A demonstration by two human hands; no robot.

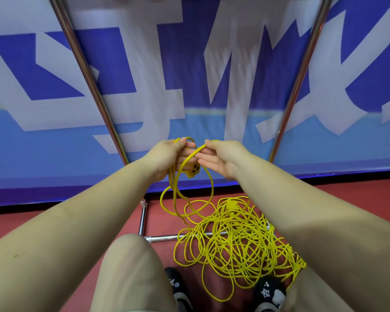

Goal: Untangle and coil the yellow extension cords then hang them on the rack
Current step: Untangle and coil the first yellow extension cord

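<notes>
A big tangle of yellow extension cord [232, 239] lies on the red floor over the rack's base bar. My left hand [167, 156] grips a few loops of the cord, with the yellow socket end [193, 171] hanging just below its palm. My right hand [221, 156] pinches a strand between thumb and forefinger close to the left hand, its other fingers spread. Loops hang from both hands down to the tangle. A second yellow plug [231, 204] sits on top of the pile.
Two chrome rack uprights [88, 82] [300, 77] rise on either side, joined by base bars [164, 238] on the floor. A blue and white banner [189, 75] stands behind. My knees and black shoes [178, 289] are at the bottom.
</notes>
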